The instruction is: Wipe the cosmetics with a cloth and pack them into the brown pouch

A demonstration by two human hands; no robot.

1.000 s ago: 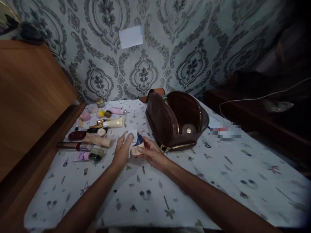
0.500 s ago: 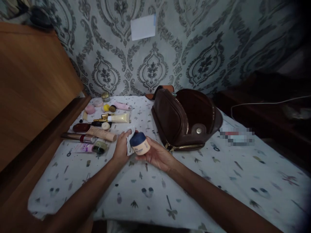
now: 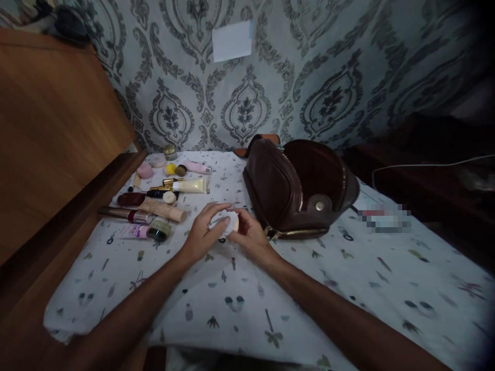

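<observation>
My left hand (image 3: 203, 230) is closed on a white cloth or wipe (image 3: 219, 218), its thumb pressing it over the lid side of a small jar. Only the peach body of the jar (image 3: 235, 222) shows at the right of the cloth; its blue lid is covered. My right hand (image 3: 253, 238) grips the jar from the right, fingers around its base. Both hands are above the patterned white sheet (image 3: 232, 324). Just right of them stands a brown leather bag (image 3: 273, 180), unzipped, its dark inside showing.
Cosmetics lie in loose rows at the left: a green-lidded jar (image 3: 159, 230), a beige tube (image 3: 164, 209), a cream tube (image 3: 191, 185), a pink sponge (image 3: 145, 170) and several others. A wooden panel (image 3: 58, 139) rises at far left. A blurred packet (image 3: 384, 218) lies at right.
The jar has turned in my right hand, so its blue lid and label no longer show. My left hand has brought the white cloth from beside the jar onto it.
</observation>
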